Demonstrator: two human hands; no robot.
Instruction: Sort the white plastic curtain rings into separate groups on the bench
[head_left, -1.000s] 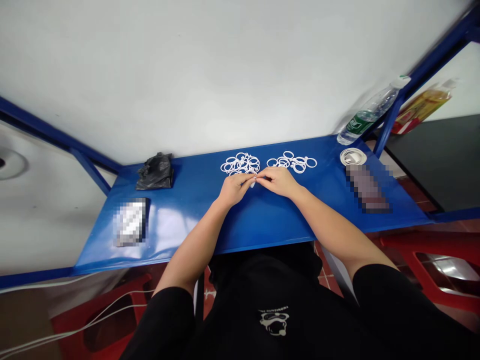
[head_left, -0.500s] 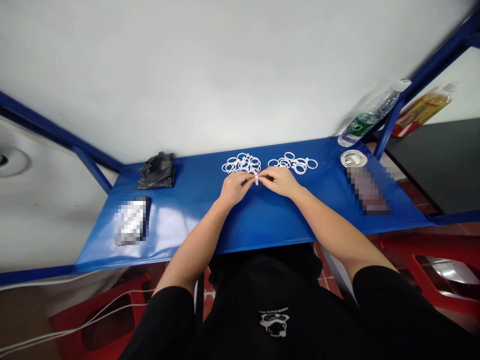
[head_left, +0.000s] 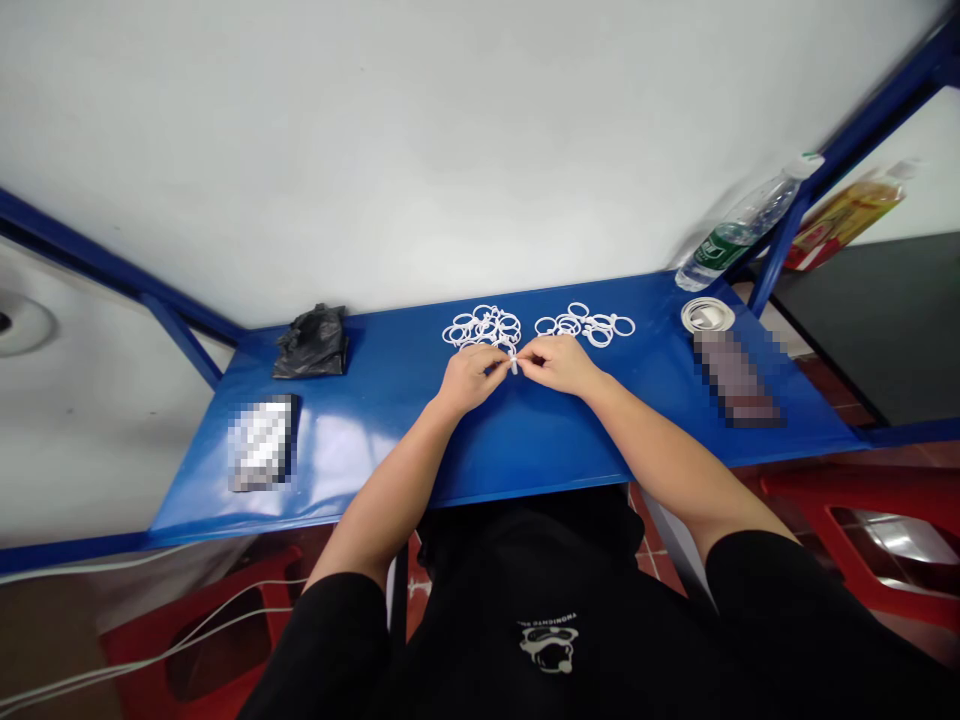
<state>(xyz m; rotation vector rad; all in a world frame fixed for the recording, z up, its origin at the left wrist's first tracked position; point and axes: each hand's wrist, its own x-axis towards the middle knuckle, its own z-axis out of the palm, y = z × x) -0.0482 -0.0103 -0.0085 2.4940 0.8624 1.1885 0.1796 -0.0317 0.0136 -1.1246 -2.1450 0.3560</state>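
Observation:
My left hand [head_left: 474, 376] and my right hand [head_left: 556, 362] meet over the middle of the blue tabletop [head_left: 525, 440]. Between their fingertips they pinch a small white plastic ring [head_left: 514, 366], seen nearly edge-on and partly covered by the fingers. Just beyond my left hand lies a heap of white plastic rings [head_left: 487, 322], overlapping one another. A looser group of similar rings [head_left: 598, 332] is spread behind my right hand. Small knobs show on several of these rings. Fine detail of the held ring is too small to make out.
At the left are a crumpled black plastic bag [head_left: 311, 342] and a blurred-out pale item [head_left: 262, 442]. A coiled white cable [head_left: 707, 316], a blurred dark flat item [head_left: 739, 378] and a water bottle [head_left: 742, 235] occupy the right side. Blue frame bars [head_left: 184, 340] flank the tabletop.
Both hands stay at the same spot, still pinching the white ring. The ring has shifted very slightly between the fingertips. The piles look unchanged.

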